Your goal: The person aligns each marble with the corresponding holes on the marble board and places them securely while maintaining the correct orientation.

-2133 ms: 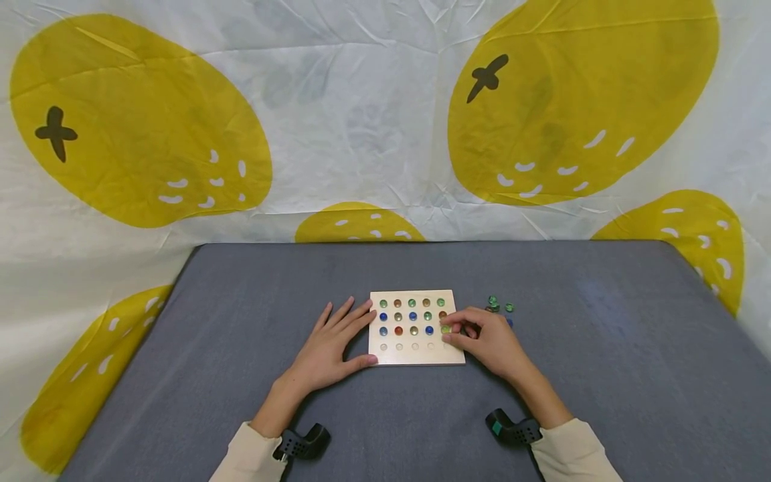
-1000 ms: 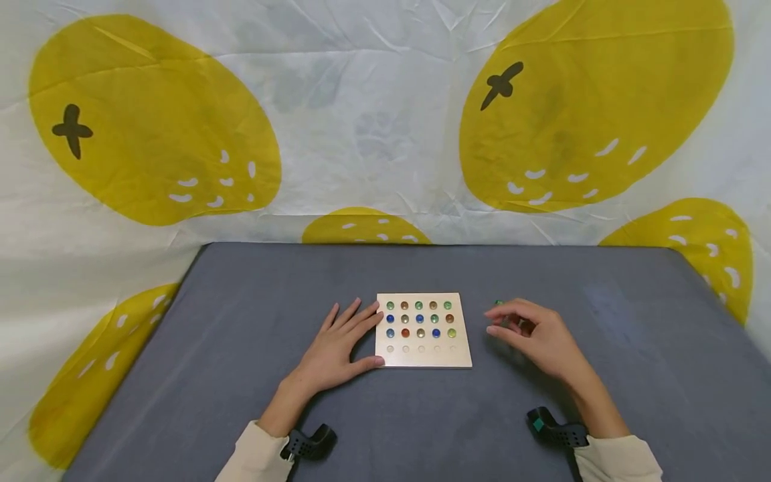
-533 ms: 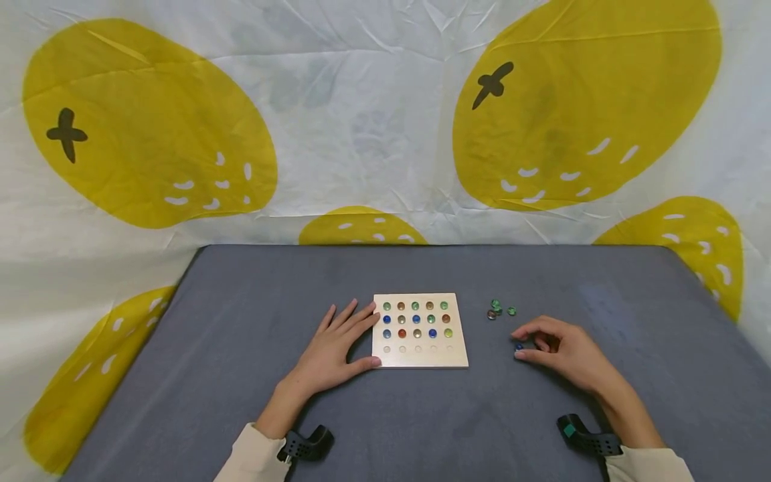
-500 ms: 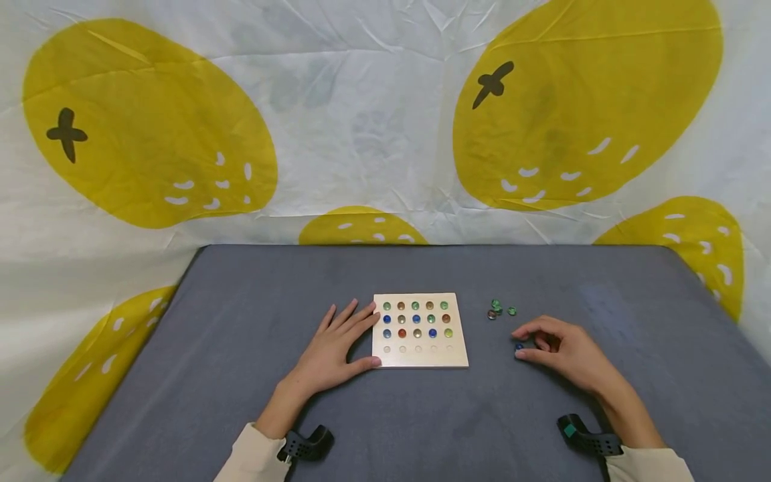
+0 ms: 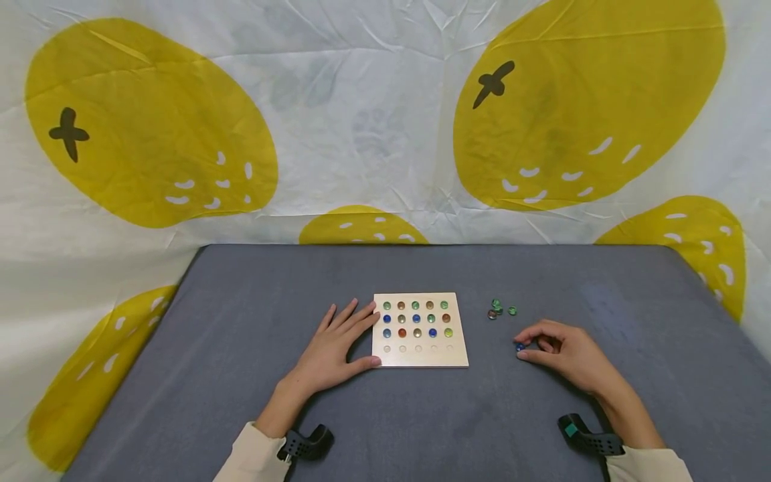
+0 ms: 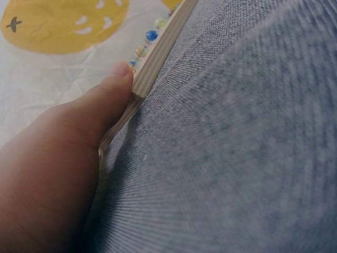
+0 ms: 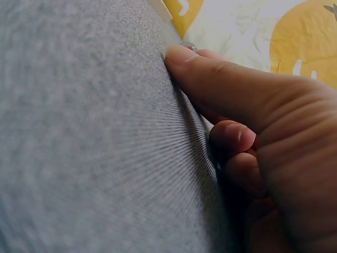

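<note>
A pale wooden board (image 5: pixel 421 359) lies on the table, with rows of round hollows. Coloured glass marbles fill its three far rows; the near row of hollows (image 5: pixel 418 349) is bare. My left hand (image 5: pixel 325 355) lies spread at the board's left edge, fingertips and thumb on its rim. In the left wrist view the thumb (image 6: pixel 113 87) presses against the board's corner. To the right of the board, my right hand (image 5: pixel 569 351) pinches a blue marble (image 5: pixel 520 347) between thumb and forefinger, low over the cloth. Its other fingers (image 7: pixel 231 136) are curled under.
Several loose marbles sit between the board and the far side of my right hand: green ones (image 5: pixel 512 310) and a brown one (image 5: pixel 492 314). Grey cloth (image 5: pixel 271 281) covers the table. A white curtain with yellow fruit shapes (image 5: pixel 361 134) hangs behind.
My right hand has left a yellow-green marble in the board's third row. It has moved right, past the loose marbles, and now pinches a blue one. The left hand stays on the board.
</note>
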`<state>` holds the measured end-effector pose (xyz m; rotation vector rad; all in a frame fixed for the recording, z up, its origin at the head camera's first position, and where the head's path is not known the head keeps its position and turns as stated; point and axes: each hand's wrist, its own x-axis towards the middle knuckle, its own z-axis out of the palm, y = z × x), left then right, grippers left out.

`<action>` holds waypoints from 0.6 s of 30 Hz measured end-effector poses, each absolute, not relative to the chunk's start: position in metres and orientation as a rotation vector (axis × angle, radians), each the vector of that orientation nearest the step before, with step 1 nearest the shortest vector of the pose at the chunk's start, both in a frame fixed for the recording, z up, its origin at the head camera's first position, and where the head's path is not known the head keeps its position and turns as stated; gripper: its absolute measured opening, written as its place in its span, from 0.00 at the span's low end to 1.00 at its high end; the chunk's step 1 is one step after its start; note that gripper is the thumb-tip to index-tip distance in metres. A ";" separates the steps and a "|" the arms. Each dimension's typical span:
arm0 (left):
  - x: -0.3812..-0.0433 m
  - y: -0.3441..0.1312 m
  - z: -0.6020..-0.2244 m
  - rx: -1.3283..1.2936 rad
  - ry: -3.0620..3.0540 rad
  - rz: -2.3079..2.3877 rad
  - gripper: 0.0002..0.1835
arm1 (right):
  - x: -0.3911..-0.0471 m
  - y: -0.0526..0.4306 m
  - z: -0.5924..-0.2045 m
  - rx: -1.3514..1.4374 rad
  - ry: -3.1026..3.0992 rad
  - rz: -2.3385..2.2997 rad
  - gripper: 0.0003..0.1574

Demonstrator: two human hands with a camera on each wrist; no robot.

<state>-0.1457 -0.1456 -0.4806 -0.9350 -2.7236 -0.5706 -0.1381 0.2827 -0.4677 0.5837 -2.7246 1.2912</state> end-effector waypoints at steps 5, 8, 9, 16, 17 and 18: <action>-0.145 -0.146 -0.480 -0.934 -2.724 -0.589 0.41 | -0.138 0.282 -0.468 0.555 -2.747 1.263 0.09; -0.145 -0.146 -0.479 -0.935 -2.725 -0.587 0.41 | -0.138 0.282 -0.468 0.547 -2.751 1.259 0.09; -0.145 -0.146 -0.479 -0.935 -2.725 -0.587 0.41 | -0.139 0.282 -0.468 0.548 -2.748 1.260 0.09; -0.145 -0.146 -0.479 -0.935 -2.726 -0.585 0.41 | -0.138 0.279 -0.468 0.553 -2.709 1.263 0.10; -0.145 -0.146 -0.479 -0.935 -2.726 -0.582 0.41 | -0.138 0.278 -0.467 0.547 -2.706 1.261 0.10; -0.145 -0.146 -0.480 -0.934 -2.725 -0.582 0.41 | -0.138 0.277 -0.466 0.539 -2.704 1.260 0.10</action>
